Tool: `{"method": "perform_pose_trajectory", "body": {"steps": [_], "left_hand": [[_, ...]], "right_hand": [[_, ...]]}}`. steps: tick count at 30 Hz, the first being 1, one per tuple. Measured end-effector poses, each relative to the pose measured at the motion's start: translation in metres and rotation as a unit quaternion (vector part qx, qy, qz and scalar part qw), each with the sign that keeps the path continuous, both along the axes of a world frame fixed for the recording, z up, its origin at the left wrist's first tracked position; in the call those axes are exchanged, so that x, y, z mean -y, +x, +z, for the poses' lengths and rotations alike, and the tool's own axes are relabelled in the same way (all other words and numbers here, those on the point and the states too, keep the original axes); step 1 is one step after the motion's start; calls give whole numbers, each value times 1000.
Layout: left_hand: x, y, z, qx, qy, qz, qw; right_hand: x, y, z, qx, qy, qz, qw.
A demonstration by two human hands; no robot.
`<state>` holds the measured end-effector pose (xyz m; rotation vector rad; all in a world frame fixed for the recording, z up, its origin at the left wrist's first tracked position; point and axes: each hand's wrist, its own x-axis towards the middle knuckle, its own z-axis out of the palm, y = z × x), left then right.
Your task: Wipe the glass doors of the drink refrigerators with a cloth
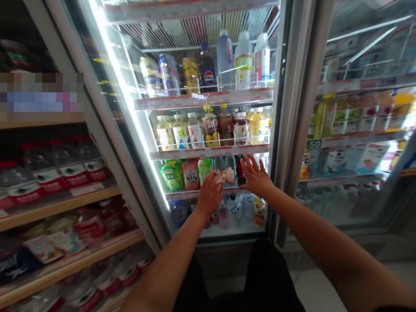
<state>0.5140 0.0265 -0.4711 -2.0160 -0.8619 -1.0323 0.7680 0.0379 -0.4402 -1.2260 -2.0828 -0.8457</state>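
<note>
The left hand (210,193) reaches into the open, brightly lit glass-door cooler (294,130) at its third wire shelf (182,193) from the top. Its fingers (217,177) are bent narrow over a pale pink-and-white crumpled cloth (227,175) and hold it against the clear plastic bottles (230,164) in the middle of that shelf. The right hand (256,177) is just beside it on the same shelf. Its palm faces the drinks and its fingers (249,162) are spread wide and hold nothing, with the tips at a dark red bottle (241,172); whether they touch it cannot be told. Left of the cloth on this shelf stand a light green bottle (204,169), a red-labelled bottle (191,174) and a bright green pouch-shaped drink (171,175). The shelf above carries pale yellow and amber tea bottles (195,130) behind a white wire rail. The shelf above that carries a dark cola bottle with a blue cap (207,67) among cans and clear bottles. Below the hands, small bottles (233,203) stand on the lowest level. To the left, wooden shelves (58,203) hold rows of clear water bottles with red labels (65,171). To the right, a closed glass cooler door (357,143) shows blurred juice bottles behind it.
</note>
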Motion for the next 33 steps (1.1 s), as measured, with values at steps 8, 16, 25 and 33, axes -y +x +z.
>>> {"method": "perform_pose_trajectory", "body": {"steps": [8, 16, 25, 33], "left_hand": [[-16, -22, 66, 138, -19, -70, 988], [-13, -38, 98, 79, 20, 12, 997], [-20, -32, 56, -44, -58, 41, 997], [-28, -44, 76, -10, 34, 22, 999]], "right_hand": [[6, -4, 1, -19, -32, -18, 999], [6, -4, 1, -16, -40, -31, 999], [4, -5, -1, -23, -37, -28, 999], [9, -8, 1, -27, -48, -43, 998]]}}
